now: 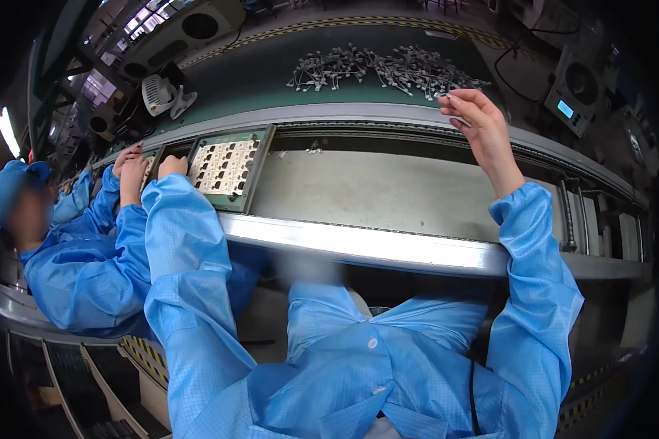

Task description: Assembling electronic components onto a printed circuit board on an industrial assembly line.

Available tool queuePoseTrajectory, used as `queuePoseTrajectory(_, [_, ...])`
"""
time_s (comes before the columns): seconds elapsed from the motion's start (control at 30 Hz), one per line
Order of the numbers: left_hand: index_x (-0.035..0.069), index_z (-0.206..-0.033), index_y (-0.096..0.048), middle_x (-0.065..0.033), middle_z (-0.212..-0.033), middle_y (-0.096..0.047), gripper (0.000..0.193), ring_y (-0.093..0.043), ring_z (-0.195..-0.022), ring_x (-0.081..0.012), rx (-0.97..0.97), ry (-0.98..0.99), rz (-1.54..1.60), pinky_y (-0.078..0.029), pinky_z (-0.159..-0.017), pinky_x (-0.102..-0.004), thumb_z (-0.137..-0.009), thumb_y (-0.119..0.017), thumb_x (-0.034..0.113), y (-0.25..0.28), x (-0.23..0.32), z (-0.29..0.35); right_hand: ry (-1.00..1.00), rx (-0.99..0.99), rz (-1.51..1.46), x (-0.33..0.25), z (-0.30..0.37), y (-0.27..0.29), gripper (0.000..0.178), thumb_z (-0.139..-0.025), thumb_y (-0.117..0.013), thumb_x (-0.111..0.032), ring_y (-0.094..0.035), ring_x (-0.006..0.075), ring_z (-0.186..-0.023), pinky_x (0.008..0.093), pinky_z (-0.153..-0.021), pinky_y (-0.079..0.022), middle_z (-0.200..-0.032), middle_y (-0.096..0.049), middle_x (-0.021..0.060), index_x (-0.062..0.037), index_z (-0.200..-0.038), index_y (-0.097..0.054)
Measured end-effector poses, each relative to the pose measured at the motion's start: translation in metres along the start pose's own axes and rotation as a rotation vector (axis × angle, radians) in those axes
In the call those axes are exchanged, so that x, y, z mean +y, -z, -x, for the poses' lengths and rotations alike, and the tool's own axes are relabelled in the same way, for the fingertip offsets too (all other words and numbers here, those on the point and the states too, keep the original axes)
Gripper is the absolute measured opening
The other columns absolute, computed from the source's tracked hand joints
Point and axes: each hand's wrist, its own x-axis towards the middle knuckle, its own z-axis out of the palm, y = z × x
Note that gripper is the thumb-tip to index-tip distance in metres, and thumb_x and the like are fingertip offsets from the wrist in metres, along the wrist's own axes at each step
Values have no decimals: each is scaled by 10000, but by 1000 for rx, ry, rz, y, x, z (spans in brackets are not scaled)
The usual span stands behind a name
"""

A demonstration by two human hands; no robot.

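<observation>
Green-edged and stiff-looking, the framed board (258,173) lies left of centre; take it by its rim, sparing the parts on it. Your left hand (173,166) curls at its left edge, grip unclear. Your right hand (480,121), upper right, appears to pinch a small pale piece (448,96). The white wired parts (410,69), top centre-right, look light and limp; lift by their heads.

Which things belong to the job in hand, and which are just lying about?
Likely in use:
tray, beside the left hand
white boards, in the tray
white cables, near the right hand, its grip unclear
conveyor, under the tray

Likely just about:
fan
lit-screen device
white bits on the conveyor
</observation>
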Motion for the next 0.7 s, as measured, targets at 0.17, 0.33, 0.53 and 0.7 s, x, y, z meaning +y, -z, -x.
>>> queuePoseTrajectory(0.17, [46,-924,-777,-165,-850,-741,362,-721,-852,-278,-129,-178,380,-537,-794,-363,-782,-730,375,4,6,38,29,-81,86,-9,7,-11,171,-923,-688,-214,-626,126,-1001,280,-894,-455,-1067,-718,58,-107,-1052,-651])
queuePoseTrajectory(0.33, [-18,-988,-743,-119,-972,-749,303,-661,-935,-175,-456,-440,600,-484,-895,-312,-932,-609,248,50,131,142,68,-126,225,-11,15,-7,143,-939,-680,-208,-669,116,-949,244,-858,-490,-986,-731,55,-92,-1015,-646])
queuePoseTrajectory(0.53, [0,-1015,-660,-82,-994,-740,179,-652,-920,-115,-438,-698,733,-497,-823,-257,-974,-616,168,81,217,186,294,-128,319,-16,12,-14,122,-966,-648,-142,-696,163,-979,290,-915,-514,-1023,-746,116,-39,-1028,-633])
queuePoseTrajectory(0.7, [-9,-1061,-612,-125,-989,-753,161,-723,-911,-177,129,-853,1384,-534,-808,-306,-978,-620,128,88,277,175,476,-40,785,-7,17,-33,126,-976,-633,-129,-714,196,-1001,303,-877,-544,-1041,-750,117,-14,-1027,-627])
